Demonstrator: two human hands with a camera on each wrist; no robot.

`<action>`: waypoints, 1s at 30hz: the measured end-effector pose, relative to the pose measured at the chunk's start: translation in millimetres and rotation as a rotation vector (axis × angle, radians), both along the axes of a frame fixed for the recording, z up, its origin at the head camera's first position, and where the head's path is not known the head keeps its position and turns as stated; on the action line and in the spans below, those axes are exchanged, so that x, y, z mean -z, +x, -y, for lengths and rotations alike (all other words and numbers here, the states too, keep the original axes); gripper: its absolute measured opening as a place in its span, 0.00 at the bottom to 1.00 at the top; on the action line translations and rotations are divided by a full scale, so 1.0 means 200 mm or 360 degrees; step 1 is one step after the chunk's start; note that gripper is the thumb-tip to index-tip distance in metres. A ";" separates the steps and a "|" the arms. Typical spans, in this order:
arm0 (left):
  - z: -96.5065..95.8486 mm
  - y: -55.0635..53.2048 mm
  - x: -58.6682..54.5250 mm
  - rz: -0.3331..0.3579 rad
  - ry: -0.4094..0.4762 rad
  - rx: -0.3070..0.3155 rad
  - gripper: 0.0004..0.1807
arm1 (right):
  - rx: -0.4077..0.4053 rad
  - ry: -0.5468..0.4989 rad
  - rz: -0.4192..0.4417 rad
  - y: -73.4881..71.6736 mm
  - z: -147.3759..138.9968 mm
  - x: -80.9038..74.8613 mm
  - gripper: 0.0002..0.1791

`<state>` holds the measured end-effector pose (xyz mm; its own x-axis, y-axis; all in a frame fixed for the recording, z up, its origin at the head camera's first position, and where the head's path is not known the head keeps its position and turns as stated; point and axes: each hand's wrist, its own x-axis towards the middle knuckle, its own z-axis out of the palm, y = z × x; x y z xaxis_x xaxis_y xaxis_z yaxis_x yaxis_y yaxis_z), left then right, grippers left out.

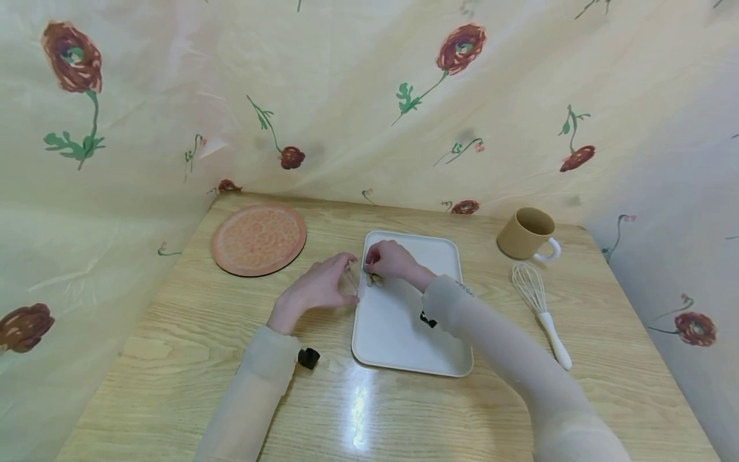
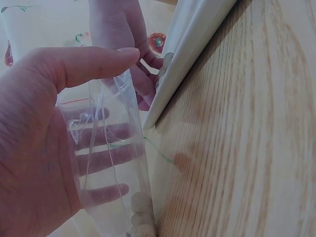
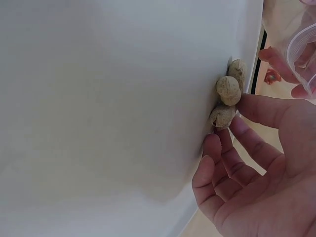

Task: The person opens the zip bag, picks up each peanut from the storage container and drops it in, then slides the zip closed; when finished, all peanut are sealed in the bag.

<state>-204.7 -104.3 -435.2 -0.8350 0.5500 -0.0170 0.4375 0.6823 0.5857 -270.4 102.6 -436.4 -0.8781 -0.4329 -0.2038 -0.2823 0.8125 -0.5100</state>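
Note:
A clear plastic bag (image 2: 134, 170) stands upright in my left hand (image 1: 320, 282), the thumb in front and the fingers showing through the film behind it. Several pale peanuts (image 2: 142, 210) lie at the bottom of the bag. To the right of the bag is a white rectangular tray (image 1: 404, 330). Over its left edge my right hand (image 1: 394, 260) pinches a peanut (image 3: 223, 117) with the thumb and fingertips. Two more peanuts (image 3: 228, 90) sit against it along the tray's rim, in the right wrist view.
A round pinkish mat (image 1: 258, 240) lies at the back left of the wooden table (image 1: 173, 359). At the back right stands a tan mug (image 1: 516, 237) with a white handle. A white whisk (image 1: 548, 327) lies in front of it. Flowered cloth (image 1: 346, 96) hangs behind the table.

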 end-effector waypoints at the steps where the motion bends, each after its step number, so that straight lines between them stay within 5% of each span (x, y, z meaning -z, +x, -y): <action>1: 0.00 0.00 0.00 0.0002 0.0001 -0.0001 0.43 | 0.0002 0.0003 0.0003 0.00 0.00 0.00 0.06; 17: 0.00 0.00 0.00 -0.0007 0.0009 -0.0004 0.43 | -0.0041 -0.0048 -0.0100 0.00 -0.04 -0.03 0.03; 30: 0.01 -0.01 0.02 0.0018 -0.0004 -0.0005 0.45 | -0.0268 -0.0126 -0.0307 0.10 -0.04 -0.19 0.03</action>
